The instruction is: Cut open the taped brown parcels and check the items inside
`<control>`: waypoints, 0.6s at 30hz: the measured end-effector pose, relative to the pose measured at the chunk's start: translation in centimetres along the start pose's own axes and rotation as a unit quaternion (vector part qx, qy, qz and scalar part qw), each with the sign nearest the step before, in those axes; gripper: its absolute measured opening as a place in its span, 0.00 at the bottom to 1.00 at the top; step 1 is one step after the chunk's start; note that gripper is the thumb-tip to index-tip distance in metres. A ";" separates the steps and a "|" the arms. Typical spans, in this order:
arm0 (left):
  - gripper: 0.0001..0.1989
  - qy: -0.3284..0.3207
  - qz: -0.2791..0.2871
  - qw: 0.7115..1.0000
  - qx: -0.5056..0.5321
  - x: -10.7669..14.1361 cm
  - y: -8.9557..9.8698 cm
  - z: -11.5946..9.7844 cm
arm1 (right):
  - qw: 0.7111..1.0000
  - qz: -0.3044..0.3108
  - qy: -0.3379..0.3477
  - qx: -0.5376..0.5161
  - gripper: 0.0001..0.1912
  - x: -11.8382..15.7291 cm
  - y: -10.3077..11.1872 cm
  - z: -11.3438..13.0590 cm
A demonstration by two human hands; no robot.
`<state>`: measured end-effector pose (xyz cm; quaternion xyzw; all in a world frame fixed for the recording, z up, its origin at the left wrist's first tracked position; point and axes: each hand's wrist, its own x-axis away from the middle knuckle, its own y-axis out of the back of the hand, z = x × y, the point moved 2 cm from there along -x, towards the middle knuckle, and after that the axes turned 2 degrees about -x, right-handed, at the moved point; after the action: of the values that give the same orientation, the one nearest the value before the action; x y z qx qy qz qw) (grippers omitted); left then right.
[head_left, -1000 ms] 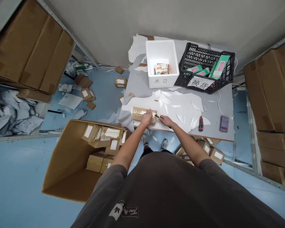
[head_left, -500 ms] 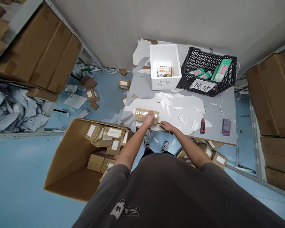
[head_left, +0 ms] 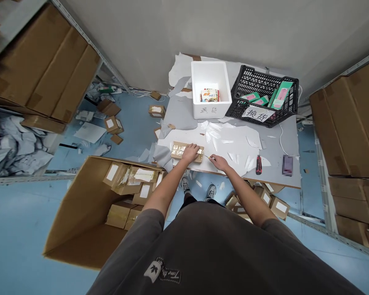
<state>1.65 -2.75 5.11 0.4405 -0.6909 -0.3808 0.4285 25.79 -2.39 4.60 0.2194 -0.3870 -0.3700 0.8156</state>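
Note:
A small brown cardboard box with shiny clear tape lies near the front edge of the table. My left hand rests on top of its right half, fingers spread across the taped face. Just right of the box, my right hand is closed around a box cutter, whose thin blade points left at the box's right end. Most of the cutter's handle is hidden by my fingers. Whether the blade touches the cardboard, I cannot tell.
Behind stand a white foam bin and a black crate with green-and-pink packages. Paper scraps, a red-black tool and a blurred phone-like item lie on the table. A large open carton with boxes stands at lower left.
My left hand's fingers have spread flatter over the box. My right hand has turned, and the cutter's blade now shows at the box's right end. The whole view has shifted slightly.

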 end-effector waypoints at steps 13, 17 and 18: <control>0.26 -0.008 -0.033 0.998 0.057 1.4 -4.1 1.6 | 0.973 -0.017 0.107 0.202 0.17 -2.0 0.3 1.3; 0.25 -0.001 -0.056 0.997 0.061 1.5 -4.6 1.5 | 0.970 -0.018 0.107 0.216 0.19 -2.1 0.3 1.0; 0.24 -0.002 -0.060 0.996 0.063 1.5 -4.8 1.5 | 0.970 -0.017 0.109 0.218 0.19 -2.2 0.4 0.9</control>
<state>1.22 -5.48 0.67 0.5060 -0.6869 -0.3628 0.3749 24.27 -0.53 4.39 0.4374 -0.3639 -0.2641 0.7788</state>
